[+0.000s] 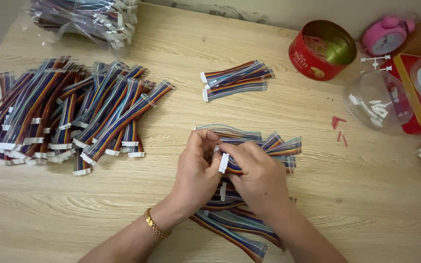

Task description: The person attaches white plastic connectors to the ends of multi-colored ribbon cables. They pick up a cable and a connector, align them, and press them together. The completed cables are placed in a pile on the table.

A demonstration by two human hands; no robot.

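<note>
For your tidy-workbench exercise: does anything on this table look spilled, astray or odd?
Yes. A few small red plastic pieces lie scattered on the bare wooden table, outside the clear tub lying on its side nearby, as if spilled.

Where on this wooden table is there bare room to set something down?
Bare wood lies between the big pile of rainbow ribbon cables and the small cable bundle, and along the near right edge below the clear plastic tub. It is crowded around both hands, left and right.
</note>
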